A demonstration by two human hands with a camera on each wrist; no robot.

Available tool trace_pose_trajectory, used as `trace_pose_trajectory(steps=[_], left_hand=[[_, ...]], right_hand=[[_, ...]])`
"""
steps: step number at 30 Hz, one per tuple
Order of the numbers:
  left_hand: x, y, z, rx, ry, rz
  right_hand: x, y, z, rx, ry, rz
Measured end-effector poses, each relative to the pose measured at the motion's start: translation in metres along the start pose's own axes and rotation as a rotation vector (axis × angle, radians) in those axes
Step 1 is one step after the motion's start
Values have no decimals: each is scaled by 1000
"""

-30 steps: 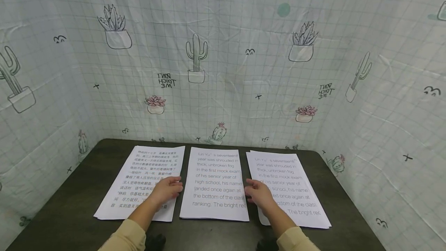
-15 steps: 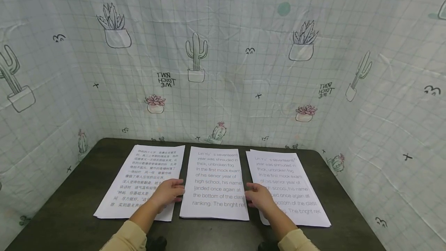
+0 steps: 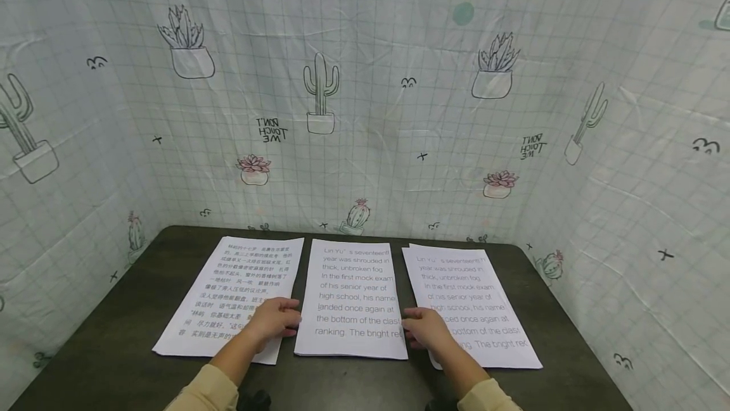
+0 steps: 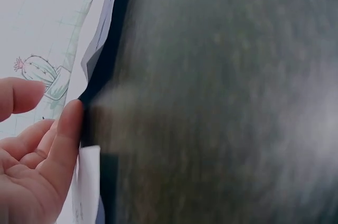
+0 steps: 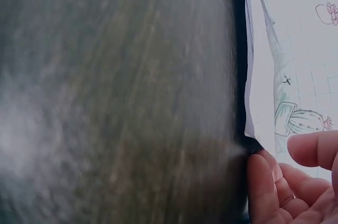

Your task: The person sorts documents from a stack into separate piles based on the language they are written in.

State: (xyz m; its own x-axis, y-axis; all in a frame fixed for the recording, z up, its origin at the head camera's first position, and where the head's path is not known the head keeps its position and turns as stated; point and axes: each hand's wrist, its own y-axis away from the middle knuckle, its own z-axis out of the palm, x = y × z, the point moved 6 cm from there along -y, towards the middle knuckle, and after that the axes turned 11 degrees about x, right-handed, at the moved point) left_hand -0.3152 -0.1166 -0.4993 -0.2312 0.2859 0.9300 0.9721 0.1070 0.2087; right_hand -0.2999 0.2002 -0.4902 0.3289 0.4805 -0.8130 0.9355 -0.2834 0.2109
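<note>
Three stacks of printed paper lie side by side in the head view. My left hand (image 3: 270,322) lies over the lower right part of the left stack (image 3: 251,271), its fingertips close to the left edge of the middle stack (image 3: 353,297). At that stack's right edge is my right hand (image 3: 424,328), its wrist crossing the right stack (image 3: 485,309). In the left wrist view, the thumb of the left hand (image 4: 39,166) stands apart from its loosely bent fingers. The right wrist view shows the same thumb gap on the right hand (image 5: 296,187), its fingertips low beside white sheets (image 5: 261,76).
The dark table (image 3: 102,316) carries all the stacks. Behind and on both sides hangs a pale curtain (image 3: 365,107) with cactus drawings. A dark object (image 3: 253,400) shows at the table's near edge, beside the left sleeve (image 3: 208,389).
Both hands have slid slightly toward the near edge of the table. The left stack's top sheet has shifted a little at its lower right corner. The middle stack stays put.
</note>
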Motion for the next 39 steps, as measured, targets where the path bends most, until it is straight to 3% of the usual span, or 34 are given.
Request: trace_pose_trajectory(steps=[12,20,29,39], left_hand=[[4,0,12,48,-16,60],[5,1,9,79,-53,78],[2,-1,8,106,-48,50],[4,-1,7,138,-54,81]], right_hand=[[1,2,5,-21,30,-44],[1,3,6,-11,20,-52],[1,4,6,-25,-20,-64],[1,3,8,-21,-17,-67]])
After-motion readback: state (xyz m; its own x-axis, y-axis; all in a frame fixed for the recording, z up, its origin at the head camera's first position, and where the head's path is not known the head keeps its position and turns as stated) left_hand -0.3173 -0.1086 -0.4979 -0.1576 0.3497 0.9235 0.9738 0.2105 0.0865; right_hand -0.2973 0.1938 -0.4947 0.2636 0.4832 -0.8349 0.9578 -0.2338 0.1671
